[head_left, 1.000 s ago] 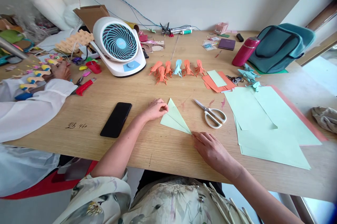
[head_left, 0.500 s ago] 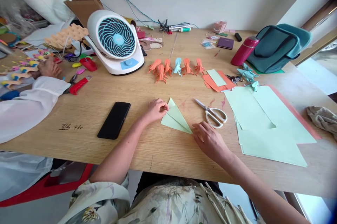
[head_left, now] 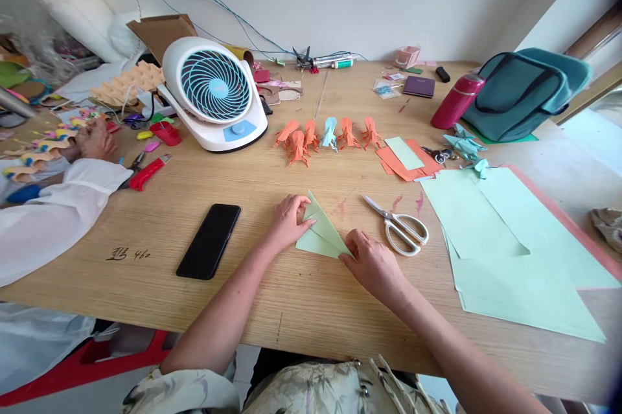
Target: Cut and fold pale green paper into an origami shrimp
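A pale green folded paper (head_left: pixel 321 230), shaped like a narrow kite, lies on the wooden table (head_left: pixel 301 291) in front of me. My left hand (head_left: pixel 287 222) rests on its left edge, fingers curled and pressing down on the fold. My right hand (head_left: pixel 373 265) covers the paper's lower right tip, fingers bent and pinching it against the table. White-handled scissors (head_left: pixel 401 226) lie just right of the paper, apart from both hands.
A black phone (head_left: pixel 208 241) lies left of my hands. Behind stand a white fan (head_left: pixel 214 95), a row of orange and blue origami figures (head_left: pixel 326 132), orange and green paper scraps (head_left: pixel 404 158), large green sheets (head_left: pixel 505 239), a red bottle (head_left: pixel 455 103) and a teal bag (head_left: pixel 527 91). Another person's sleeve (head_left: pixel 53 219) lies at the left.
My right hand has slid left from beyond the paper's tip onto the tip itself. My left hand has stayed on the left edge. The view has shifted slightly.
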